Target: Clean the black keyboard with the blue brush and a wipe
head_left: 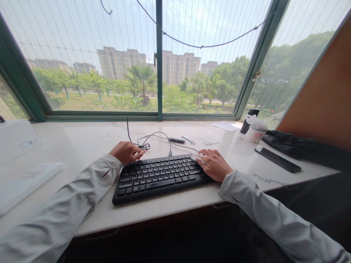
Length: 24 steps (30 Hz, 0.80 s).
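A black keyboard [161,175] lies slightly angled on the white marble-patterned counter. My left hand [126,152] rests at its far left corner, with the fingers curled together against the edge; the fingertips are partly hidden. Over the far right keys, my right hand [215,164] presses a small white tissue [197,157] under closed fingers. Behind the keyboard a thin black cable [144,146] lies in a loose coil near my left hand, and its USB plug [170,153] sits close to the back edge.
A small dark stick-like tool [177,140] and a blue thin item [188,140] lie behind the keyboard. On the right are a phone [277,159], a cup in a plastic bag [255,132], and dark cloth [293,144]. White boxes [19,142] stand left; a window is behind.
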Each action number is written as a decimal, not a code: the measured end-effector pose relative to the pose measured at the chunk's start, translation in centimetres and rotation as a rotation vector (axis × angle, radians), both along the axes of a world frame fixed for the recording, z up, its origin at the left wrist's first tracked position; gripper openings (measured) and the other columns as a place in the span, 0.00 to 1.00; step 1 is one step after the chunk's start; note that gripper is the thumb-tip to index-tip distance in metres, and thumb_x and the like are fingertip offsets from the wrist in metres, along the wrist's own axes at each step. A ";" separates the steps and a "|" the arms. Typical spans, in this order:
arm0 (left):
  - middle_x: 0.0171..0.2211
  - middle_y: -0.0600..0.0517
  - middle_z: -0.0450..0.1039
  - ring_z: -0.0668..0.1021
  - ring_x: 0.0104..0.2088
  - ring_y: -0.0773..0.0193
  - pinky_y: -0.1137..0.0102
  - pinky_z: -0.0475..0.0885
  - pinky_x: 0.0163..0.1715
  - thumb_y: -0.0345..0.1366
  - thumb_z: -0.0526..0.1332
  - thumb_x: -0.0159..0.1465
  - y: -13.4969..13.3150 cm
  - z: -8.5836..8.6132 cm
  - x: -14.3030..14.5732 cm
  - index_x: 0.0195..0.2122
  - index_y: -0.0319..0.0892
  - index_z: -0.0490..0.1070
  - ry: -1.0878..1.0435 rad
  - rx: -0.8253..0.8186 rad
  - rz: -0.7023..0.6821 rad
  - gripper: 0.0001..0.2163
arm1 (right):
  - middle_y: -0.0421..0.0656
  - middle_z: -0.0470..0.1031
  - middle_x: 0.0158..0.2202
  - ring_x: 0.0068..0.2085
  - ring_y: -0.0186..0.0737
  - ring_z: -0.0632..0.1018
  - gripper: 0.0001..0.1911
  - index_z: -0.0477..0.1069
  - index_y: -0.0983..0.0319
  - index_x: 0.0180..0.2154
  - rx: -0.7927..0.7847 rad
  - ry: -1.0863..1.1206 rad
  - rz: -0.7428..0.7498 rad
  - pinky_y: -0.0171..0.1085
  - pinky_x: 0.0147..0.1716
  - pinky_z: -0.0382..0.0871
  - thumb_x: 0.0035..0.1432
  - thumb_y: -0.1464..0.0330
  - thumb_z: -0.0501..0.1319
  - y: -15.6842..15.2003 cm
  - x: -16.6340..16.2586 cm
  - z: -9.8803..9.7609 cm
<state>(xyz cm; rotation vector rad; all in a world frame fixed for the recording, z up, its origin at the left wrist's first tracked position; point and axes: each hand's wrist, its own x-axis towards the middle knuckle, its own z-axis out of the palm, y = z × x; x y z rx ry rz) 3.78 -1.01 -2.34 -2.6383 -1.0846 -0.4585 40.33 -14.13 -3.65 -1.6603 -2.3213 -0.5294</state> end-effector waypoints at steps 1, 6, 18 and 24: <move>0.18 0.52 0.75 0.73 0.21 0.65 0.71 0.58 0.25 0.51 0.49 0.66 0.0 0.0 0.0 0.19 0.46 0.77 0.000 -0.005 0.005 0.26 | 0.44 0.74 0.53 0.51 0.44 0.72 0.18 0.74 0.54 0.51 0.005 -0.014 -0.002 0.44 0.52 0.58 0.70 0.62 0.48 0.0 0.0 0.0; 0.19 0.52 0.75 0.73 0.22 0.65 0.71 0.58 0.26 0.50 0.50 0.66 -0.2 0.2 0.1 0.21 0.46 0.78 -0.001 -0.034 0.033 0.25 | 0.47 0.73 0.53 0.52 0.46 0.71 0.19 0.76 0.57 0.49 0.041 -0.057 -0.070 0.46 0.53 0.56 0.69 0.63 0.49 -0.2 1.3 0.2; 0.18 0.52 0.75 0.73 0.21 0.65 0.70 0.57 0.26 0.51 0.49 0.66 0.0 -0.1 -0.1 0.20 0.46 0.77 -0.002 -0.012 0.012 0.25 | 0.43 0.74 0.52 0.51 0.42 0.72 0.18 0.74 0.55 0.50 -0.028 0.081 0.009 0.44 0.52 0.59 0.70 0.64 0.49 -1.1 0.8 -0.2; 0.18 0.52 0.75 0.72 0.21 0.66 0.71 0.58 0.26 0.51 0.49 0.66 0.1 -0.1 -0.1 0.20 0.47 0.78 -0.002 -0.010 0.011 0.25 | 0.45 0.74 0.53 0.53 0.44 0.72 0.18 0.75 0.55 0.51 -0.004 0.058 0.045 0.45 0.54 0.59 0.69 0.63 0.50 -1.7 0.7 0.0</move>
